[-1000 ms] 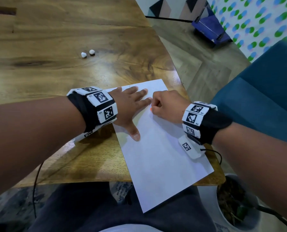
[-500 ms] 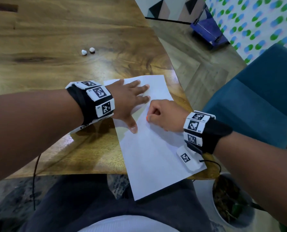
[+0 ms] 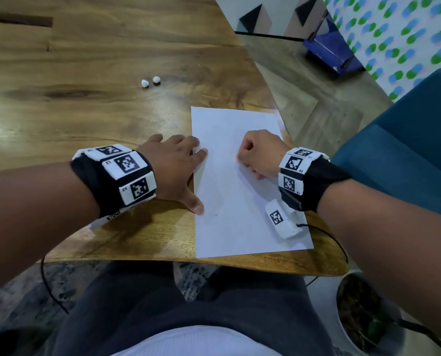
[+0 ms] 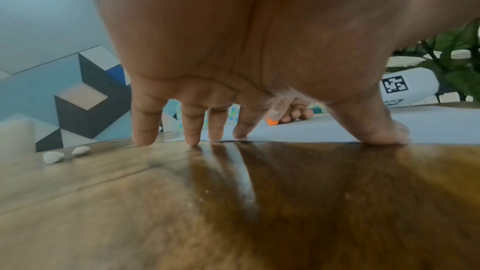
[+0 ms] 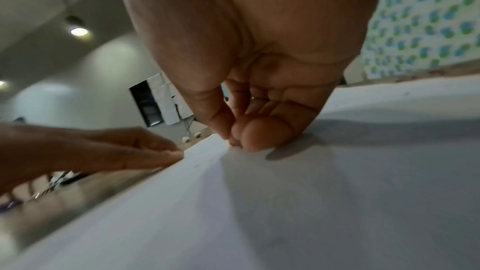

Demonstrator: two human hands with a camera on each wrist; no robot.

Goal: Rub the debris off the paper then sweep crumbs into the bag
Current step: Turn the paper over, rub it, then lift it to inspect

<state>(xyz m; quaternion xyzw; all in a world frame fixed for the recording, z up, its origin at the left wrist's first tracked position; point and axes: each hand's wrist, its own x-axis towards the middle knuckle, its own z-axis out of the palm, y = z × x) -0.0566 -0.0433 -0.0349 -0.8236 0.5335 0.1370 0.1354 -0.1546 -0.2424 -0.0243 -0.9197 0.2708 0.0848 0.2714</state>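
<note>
The left hand [image 3: 174,163] lies spread and flat, fingers straight – its forefinger and thumb tip press the left edge of the white sheet of paper [image 3: 229,201], while the other fingertips [image 4: 141,130] rest on the bare wooden counter [image 3: 85,119] just beside that edge. In the left wrist view the thumb comes down right at the paper's border and the palm arches above the wood.

The right hand [image 3: 259,155] sits on the paper, just to the right of the left hand's forefinger, with a strip of blank sheet between them. Its fingers are curled tight and pinch a small orange eraser [image 4: 272,122], whose tip touches the sheet below the thumb; from the head view only a sliver of orange shows at the knuckles. In the right wrist view the bunched fingertips [image 5: 255,134] press down onto the paper and hide the eraser almost wholly.

The paper lies flat near the counter's near edge, under both hands. Well beyond the left hand's fingertips, two small white lumps [image 3: 150,81] sit side by side on the wood – what they are cannot be told
</note>
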